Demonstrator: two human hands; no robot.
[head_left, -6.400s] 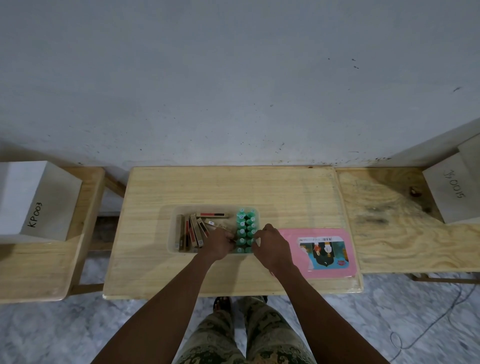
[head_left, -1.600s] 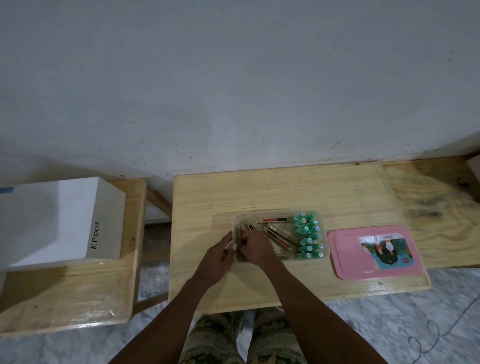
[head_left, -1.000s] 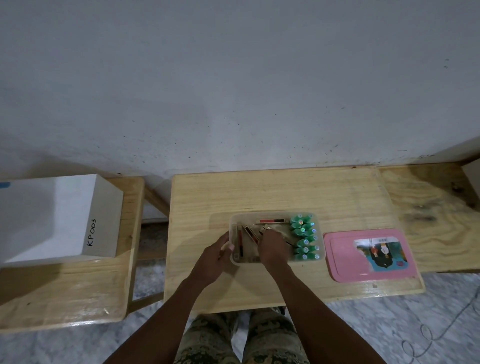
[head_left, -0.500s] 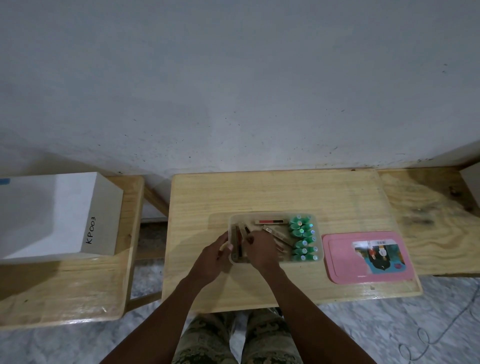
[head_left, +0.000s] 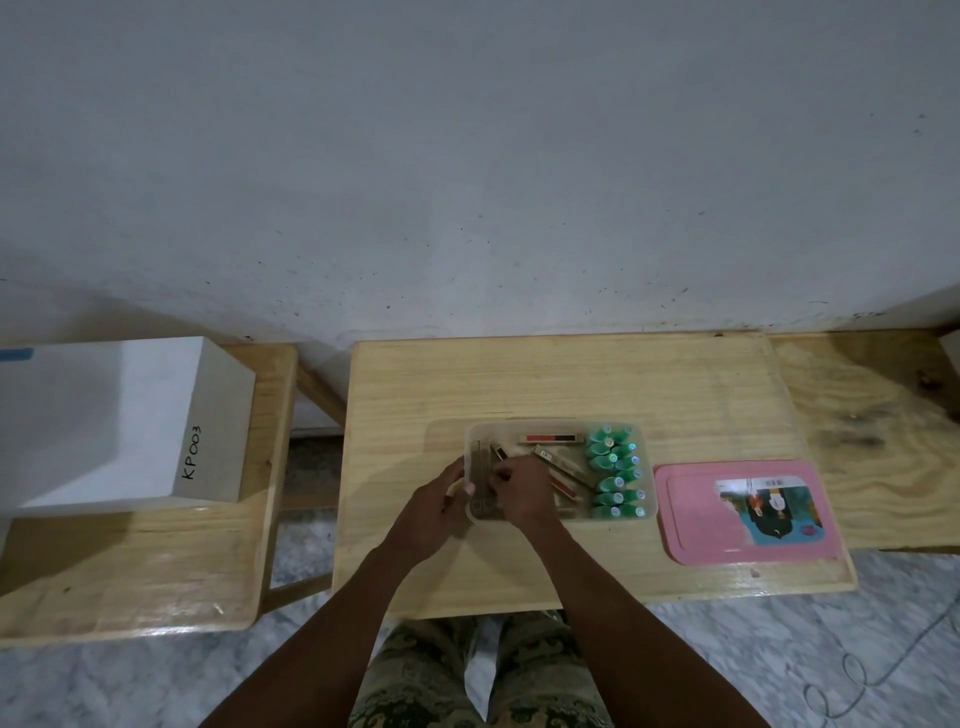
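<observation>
The work in hand looks like packing slim brown boxes (head_left: 480, 465) side by side at the left end of a clear tray (head_left: 519, 425), which sits near the middle of the desk (head_left: 571, 379). The left grip (head_left: 436, 501) curls round the outside of the tray's left wall, probably to brace it so that the tray does not slide while the row is pressed together. The right grip (head_left: 519, 488) reaches into the tray from the near side. Its fingers are bent tight and meet the packed boxes from the right, and it seems to pinch or push one against its neighbours. Which box it has is hidden under the knuckles. The boxes therefore lie between the two grips, touching the right one and just across the wall from the left. More loose boxes (head_left: 558, 467) lie slanted just right of the right grip, and one lies along the far wall, so the row appears only part done. Green bottles (head_left: 615, 467) fill the tray's right end in tidy lines, which keeps the kinds apart. A pink lid (head_left: 748, 512) lies just right of the tray, likely set aside for closing it later.
</observation>
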